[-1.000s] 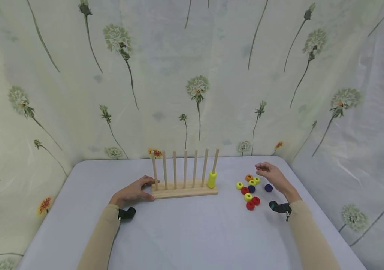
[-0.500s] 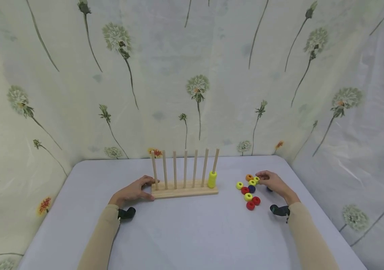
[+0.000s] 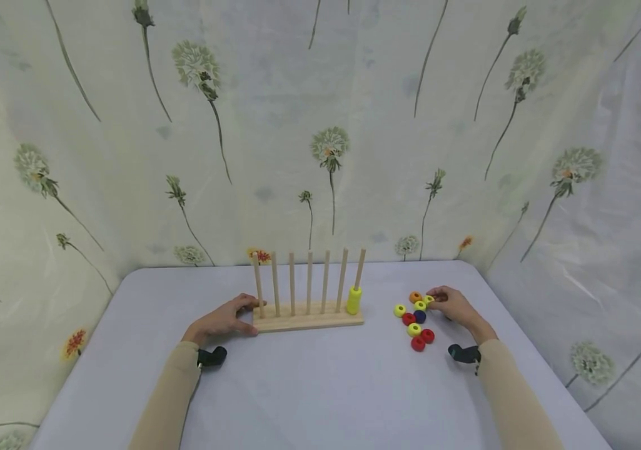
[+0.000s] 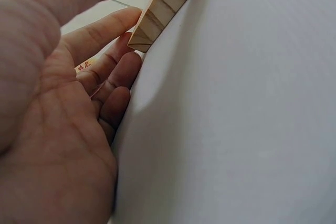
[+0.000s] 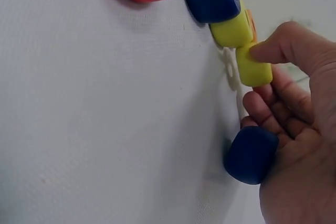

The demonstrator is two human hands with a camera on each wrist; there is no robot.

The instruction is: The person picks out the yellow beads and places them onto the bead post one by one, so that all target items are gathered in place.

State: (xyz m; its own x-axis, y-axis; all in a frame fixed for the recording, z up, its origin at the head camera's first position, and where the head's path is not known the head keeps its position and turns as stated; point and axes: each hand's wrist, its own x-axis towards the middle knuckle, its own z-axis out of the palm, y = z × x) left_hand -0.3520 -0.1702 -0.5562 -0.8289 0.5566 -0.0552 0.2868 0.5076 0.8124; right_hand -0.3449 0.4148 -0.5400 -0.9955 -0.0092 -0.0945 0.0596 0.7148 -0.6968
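A wooden peg rack [image 3: 309,322] with several upright pegs stands on the table, yellow beads [image 3: 354,301] stacked on its rightmost peg. My left hand [image 3: 223,320] grips the rack's left end, thumb at the front and fingers behind; its end grain shows in the left wrist view. At the right edge of a loose group of beads, my right hand [image 3: 456,307] pinches a yellow bead [image 5: 255,67] between thumb and fingers. A dark blue bead [image 5: 252,155] lies close under the right palm, mostly hidden in the head view.
Left of the right hand lie an orange bead [image 3: 415,297], several yellow ones, another dark blue bead [image 3: 419,317] and red beads [image 3: 418,344]. A white-covered table [image 3: 320,394] carries everything. A curtain with dandelion prints [image 3: 264,137] hangs behind it.
My right hand has come down and left from above the beads to the yellow bead at the group's right edge, now pinched. The left hand and rack stay put.
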